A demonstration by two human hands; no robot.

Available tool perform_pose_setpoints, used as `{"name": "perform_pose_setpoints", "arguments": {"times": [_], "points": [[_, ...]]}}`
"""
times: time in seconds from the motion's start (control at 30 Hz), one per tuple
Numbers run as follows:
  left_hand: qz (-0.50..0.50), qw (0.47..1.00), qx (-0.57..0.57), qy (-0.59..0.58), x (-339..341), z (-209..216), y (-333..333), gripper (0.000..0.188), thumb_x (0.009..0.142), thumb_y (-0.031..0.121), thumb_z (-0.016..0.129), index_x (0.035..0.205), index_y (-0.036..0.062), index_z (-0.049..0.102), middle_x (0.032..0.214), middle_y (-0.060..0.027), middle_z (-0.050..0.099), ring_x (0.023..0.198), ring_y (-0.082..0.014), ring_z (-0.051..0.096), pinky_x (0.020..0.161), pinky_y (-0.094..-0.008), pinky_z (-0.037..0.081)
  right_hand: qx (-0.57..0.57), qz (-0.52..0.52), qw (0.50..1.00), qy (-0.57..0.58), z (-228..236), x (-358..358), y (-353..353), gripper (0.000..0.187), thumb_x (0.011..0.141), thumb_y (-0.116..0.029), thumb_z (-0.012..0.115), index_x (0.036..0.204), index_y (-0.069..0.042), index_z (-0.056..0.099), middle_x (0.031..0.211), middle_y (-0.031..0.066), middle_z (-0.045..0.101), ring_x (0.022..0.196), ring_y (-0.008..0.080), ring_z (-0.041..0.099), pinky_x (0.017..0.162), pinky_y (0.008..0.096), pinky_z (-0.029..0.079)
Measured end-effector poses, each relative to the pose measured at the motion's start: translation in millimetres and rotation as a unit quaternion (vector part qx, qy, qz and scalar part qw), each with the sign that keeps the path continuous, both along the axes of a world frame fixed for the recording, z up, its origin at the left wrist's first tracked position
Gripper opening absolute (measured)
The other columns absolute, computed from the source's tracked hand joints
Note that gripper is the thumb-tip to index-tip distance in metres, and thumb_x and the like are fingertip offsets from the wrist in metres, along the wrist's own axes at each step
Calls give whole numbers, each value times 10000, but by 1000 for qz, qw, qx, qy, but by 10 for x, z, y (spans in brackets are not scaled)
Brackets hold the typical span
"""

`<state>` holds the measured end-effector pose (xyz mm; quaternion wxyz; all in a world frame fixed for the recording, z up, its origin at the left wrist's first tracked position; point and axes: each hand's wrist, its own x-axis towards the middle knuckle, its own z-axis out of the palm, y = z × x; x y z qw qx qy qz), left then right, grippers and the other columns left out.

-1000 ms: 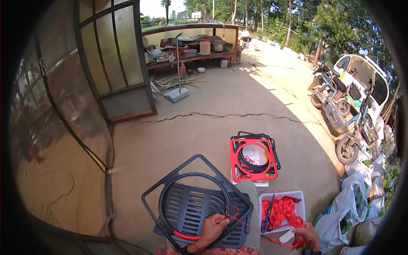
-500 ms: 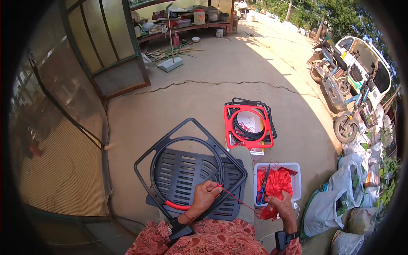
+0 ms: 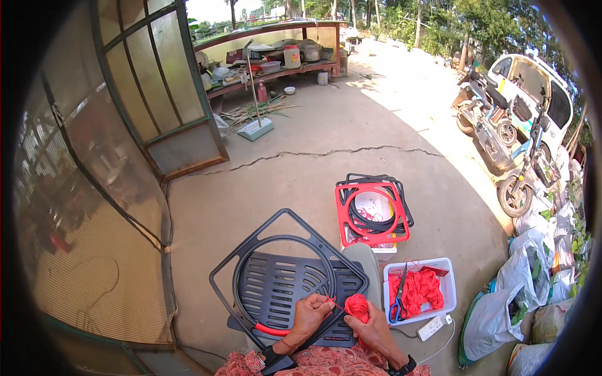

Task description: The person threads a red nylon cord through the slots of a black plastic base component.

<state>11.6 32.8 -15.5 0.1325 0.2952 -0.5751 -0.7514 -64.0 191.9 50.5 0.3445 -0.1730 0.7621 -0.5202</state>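
Observation:
A black square frame with a round inner ring (image 3: 219, 282) lies tilted over a black slotted plastic board (image 3: 268, 273) at my lap. Red cord covers a short stretch of the ring's near left side. My left hand (image 3: 311, 318) is closed at the ring's near right side, pinching a strand of red yarn. Close beside it, my right hand (image 3: 377, 331) grips a ball of red yarn (image 3: 357, 306). A short strand runs between the two hands. The fingertips of the left hand partly cover the ring there.
On the right stands a white bin (image 3: 453, 289) with red yarn and blue-handled scissors (image 3: 397, 307); a white power strip (image 3: 433, 327) lies by it. Beyond, a red frame (image 3: 342, 216) and black frames top another white box. Sacks (image 3: 492, 323) and scooters (image 3: 517, 191) line the right.
My right hand has come up and left from beside the bin, bringing the yarn ball close to my left hand. The strand between them is shorter. The view has tilted upward.

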Motion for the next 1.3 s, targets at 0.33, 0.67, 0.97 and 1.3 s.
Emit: {"name": "perform_pose_setpoints", "arguments": {"times": [0.33,0.67,0.97,1.3], "points": [[7,1000,-5,-1,-80,-40,-111,129,827,67,723,887,-24,653,736,-40,688,645,-39,577,565,-192,455,22,17,993,-114,-19,-144,23,128,840,-129,687,844,-19,621,587,16,592,509,94,555,501,250,444],[-38,999,18,-9,-96,-131,-153,331,830,88,724,1107,-66,627,738,-28,679,643,-49,576,567,-201,454,-19,13,999,-49,181,-107,-61,142,813,-116,710,746,-28,622,564,-1,586,505,78,551,492,253,433],[-47,999,27,-5,-62,-140,-172,275,857,165,698,1013,-60,667,799,-53,691,700,-67,602,624,-221,484,-140,-84,976,-147,-185,-284,136,174,843,-12,616,684,-4,546,547,48,530,476,135,528,486,295,436],[-71,994,81,-7,-60,49,-164,196,887,113,654,990,-51,678,773,-47,666,678,-103,622,638,-232,500,-86,-90,985,-120,-34,-227,240,115,830,-45,650,757,13,582,568,36,545,500,121,538,500,284,450]]}}
